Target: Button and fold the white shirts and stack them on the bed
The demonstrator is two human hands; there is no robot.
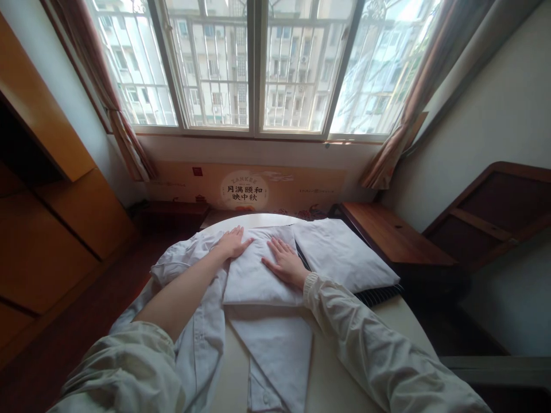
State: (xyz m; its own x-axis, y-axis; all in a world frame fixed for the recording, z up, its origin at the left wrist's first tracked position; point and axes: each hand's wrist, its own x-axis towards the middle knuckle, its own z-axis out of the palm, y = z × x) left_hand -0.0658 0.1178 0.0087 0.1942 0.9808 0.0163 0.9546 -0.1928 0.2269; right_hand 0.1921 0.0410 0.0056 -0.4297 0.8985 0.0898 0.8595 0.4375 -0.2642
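Observation:
A white shirt (253,278) lies partly folded on the pale round table (327,355), its body in a flat rectangle. One narrow folded part, with a button near its end, stretches toward me. My left hand (233,242) rests flat on the shirt's far left side, fingers spread. On its right side lies my right hand (286,263), palm down with fingers out. Neither hand grips anything. To the left, a crumpled white garment with buttons (200,338) hangs toward the table's near edge. A folded white garment (344,252) sits at the right on a dark striped cloth (379,295).
Behind the table is a barred window (253,74) with curtains at both sides. A printed banner (293,183) runs beneath it. A wooden cabinet (55,252) stands left; a brown wooden desk (387,235) and a leaning wooden panel (495,212) are at the right.

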